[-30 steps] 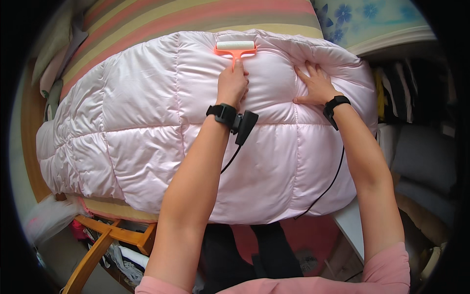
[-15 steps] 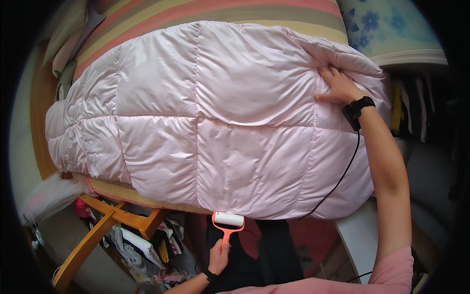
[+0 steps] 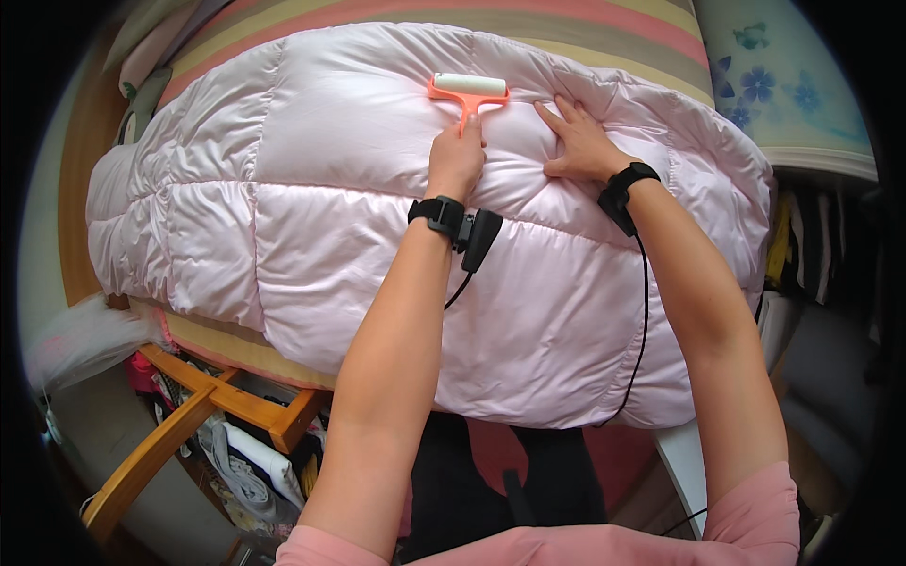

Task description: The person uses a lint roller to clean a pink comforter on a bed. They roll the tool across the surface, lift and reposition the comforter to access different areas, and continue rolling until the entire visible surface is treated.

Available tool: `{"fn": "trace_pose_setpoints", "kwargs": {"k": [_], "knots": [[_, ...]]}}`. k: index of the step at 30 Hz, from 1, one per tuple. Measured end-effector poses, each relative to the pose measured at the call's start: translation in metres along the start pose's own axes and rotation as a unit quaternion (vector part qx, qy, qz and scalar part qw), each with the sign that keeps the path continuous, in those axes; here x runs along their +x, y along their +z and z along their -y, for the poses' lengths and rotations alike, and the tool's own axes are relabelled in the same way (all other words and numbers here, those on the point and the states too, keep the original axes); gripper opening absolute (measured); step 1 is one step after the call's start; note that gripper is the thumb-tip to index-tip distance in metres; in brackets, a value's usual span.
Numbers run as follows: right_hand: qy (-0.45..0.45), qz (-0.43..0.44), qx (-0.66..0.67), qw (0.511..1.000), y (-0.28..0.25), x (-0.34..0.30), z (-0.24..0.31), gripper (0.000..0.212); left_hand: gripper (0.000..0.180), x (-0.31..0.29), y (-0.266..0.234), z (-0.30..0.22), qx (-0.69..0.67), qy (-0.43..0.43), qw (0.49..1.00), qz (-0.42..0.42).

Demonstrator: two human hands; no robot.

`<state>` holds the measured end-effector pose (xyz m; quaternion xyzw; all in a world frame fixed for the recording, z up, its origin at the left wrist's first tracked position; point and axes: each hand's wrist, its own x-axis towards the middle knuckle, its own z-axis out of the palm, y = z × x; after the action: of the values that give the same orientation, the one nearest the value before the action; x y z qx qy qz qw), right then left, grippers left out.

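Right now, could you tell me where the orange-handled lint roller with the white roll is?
In the head view, the orange-handled lint roller lies on the far part of the pink quilted duvet, gripped by the left hand, just left of the right hand.

A home bedroom: a pink quilted duvet (image 3: 377,217) covers a bed with a striped sheet (image 3: 528,24). Below the duvet's near edge stands a wooden chair (image 3: 198,415); right of it hang clothes (image 3: 812,245).
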<state>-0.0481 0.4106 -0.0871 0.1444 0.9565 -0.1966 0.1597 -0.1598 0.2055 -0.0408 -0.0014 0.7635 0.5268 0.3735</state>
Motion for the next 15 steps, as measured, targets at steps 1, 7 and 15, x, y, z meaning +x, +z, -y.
{"fn": "trace_pose_setpoints", "kwargs": {"k": [1, 7, 15], "knots": [[0.015, 0.013, 0.003, 1.0, 0.002, 0.003, 0.001, 0.109, 0.044, -0.017, -0.012, 0.02, -0.008, 0.027, 0.999, 0.036], [0.047, 0.051, -0.009, 0.998, 0.002, 0.01, 0.005, 0.112, 0.041, -0.266, -0.122, 0.187, -0.026, -0.122, 0.991, 0.041], [0.067, 0.049, -0.03, 0.996, 0.01, 0.017, 0.007, 0.114, 0.036, -0.38, -0.184, 0.153, -0.023, -0.096, 0.995, -0.02]]}}
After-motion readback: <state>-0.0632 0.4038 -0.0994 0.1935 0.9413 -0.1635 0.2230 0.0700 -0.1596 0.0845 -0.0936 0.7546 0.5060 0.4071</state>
